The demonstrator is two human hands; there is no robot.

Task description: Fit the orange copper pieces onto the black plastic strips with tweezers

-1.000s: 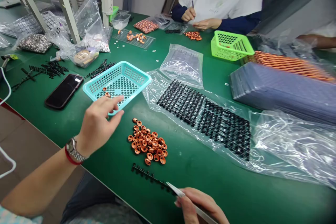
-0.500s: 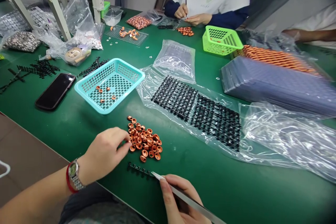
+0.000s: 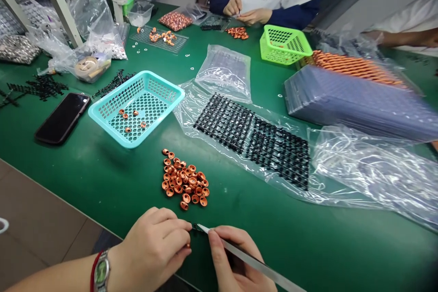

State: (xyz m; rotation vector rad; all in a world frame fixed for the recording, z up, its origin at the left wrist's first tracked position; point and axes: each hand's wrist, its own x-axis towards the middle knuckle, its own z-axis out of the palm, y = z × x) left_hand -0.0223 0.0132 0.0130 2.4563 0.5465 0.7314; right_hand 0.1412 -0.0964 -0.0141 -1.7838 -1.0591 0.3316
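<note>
My left hand [image 3: 159,244], with a watch and a red band on its wrist, is closed with its fingertips at the small black plastic strip [image 3: 198,229]. A bit of a copper-coloured cup [image 3: 188,246] peeks out between thumb and fingers. Most of the strip is hidden behind that hand. My right hand [image 3: 236,255] grips a pair of tweezers [image 3: 246,262], whose pale tip touches or nearly touches the strip's right end. Just beyond both hands lies a loose pile of small copper-coloured cups [image 3: 185,180] on the green table [image 3: 267,237].
A blue basket [image 3: 137,109] holds several cups, beside a phone [image 3: 62,118]. Black strips [image 3: 253,139] lie in rows on plastic film. Stacked clear trays [image 3: 356,100] and a green basket [image 3: 285,45] stand to the right. A co-worker's hands [image 3: 246,11] work across the table.
My left hand has moved from the edge of the cup pile down and right to the black strip, with a cup in its fingers. My right hand keeps the tweezers at the strip.
</note>
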